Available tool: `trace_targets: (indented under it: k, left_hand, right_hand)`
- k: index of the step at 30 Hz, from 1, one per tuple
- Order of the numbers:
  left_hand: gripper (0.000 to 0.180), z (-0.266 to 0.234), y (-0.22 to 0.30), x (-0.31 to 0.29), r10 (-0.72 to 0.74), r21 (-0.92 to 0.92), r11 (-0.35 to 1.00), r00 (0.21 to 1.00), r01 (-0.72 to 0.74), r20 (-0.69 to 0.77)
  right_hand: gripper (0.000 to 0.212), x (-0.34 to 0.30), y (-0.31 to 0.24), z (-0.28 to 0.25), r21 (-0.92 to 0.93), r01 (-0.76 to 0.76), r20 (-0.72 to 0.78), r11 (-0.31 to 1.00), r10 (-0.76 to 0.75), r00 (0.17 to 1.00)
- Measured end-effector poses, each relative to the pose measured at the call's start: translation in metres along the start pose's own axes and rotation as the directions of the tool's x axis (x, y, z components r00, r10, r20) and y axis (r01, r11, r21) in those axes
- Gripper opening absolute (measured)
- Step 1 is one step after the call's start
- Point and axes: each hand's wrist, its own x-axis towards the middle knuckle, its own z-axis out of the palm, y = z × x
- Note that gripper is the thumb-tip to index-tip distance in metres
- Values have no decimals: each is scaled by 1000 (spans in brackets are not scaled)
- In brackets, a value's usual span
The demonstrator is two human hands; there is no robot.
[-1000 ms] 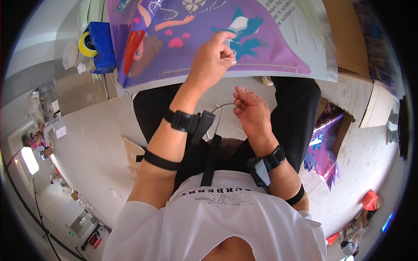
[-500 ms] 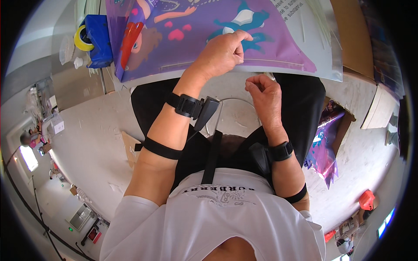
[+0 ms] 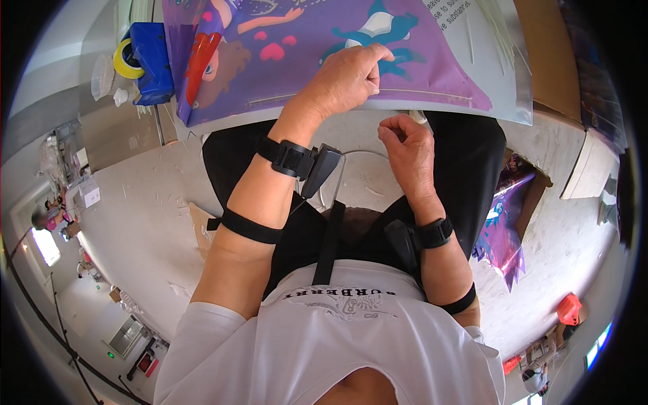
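Note:
A purple plastic sheet (image 3: 297, 74) printed with cartoon figures and pink hearts lies on the table in front of me. Over its near part hovers or rests my left hand (image 3: 343, 79), its index finger bent forward and the other fingers curled in; whatever they grip is hidden. A thin pale strip (image 3: 432, 98) runs along the sheet's near edge, to the right of that hand. Just below the table edge, above my lap, my right hand (image 3: 410, 152) is closed with thumb and index finger together. I cannot make out anything between its fingers.
At the left table edge stands a blue tape dispenser (image 3: 152, 64) with a yellow tape roll (image 3: 128, 59). Thin white strips (image 3: 491, 30) lie at the far right, beside a brown cardboard piece (image 3: 550, 61). A box of folded purple sheets (image 3: 503, 216) sits on the floor to my right.
Both hands have shifted only slightly: the left a little forward, the right a little to the left. Their finger poses look the same, and the sheet stays in place.

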Motion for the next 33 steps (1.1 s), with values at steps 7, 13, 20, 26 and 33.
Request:
trace_targets:
  k: [7,13,20,26,33]
  left_hand:
    - [43,1,-1,0,4,4,1000,1000,-4,0]
    - [42,3,-2,0,9,30,1000,1000,-8,-19]
    - [42,5,-3,-1,18,59,998,999,-15,-42]
    - [41,2,-5,-2,13,39,999,1000,-12,-29]
    - [33,-16,7,-6,-179,-316,932,984,176,20]
  right_hand:
    - [11,0,0,1,-2,8,-3,1000,-8,1000]
    - [9,2,-2,-1,-8,37,-37,999,-38,999]
    - [8,14,-10,-5,-155,155,-94,976,-170,981]
    - [8,33,-10,-4,-297,167,-115,940,-209,971]
    - [10,36,2,-3,-177,171,-186,969,-204,961]
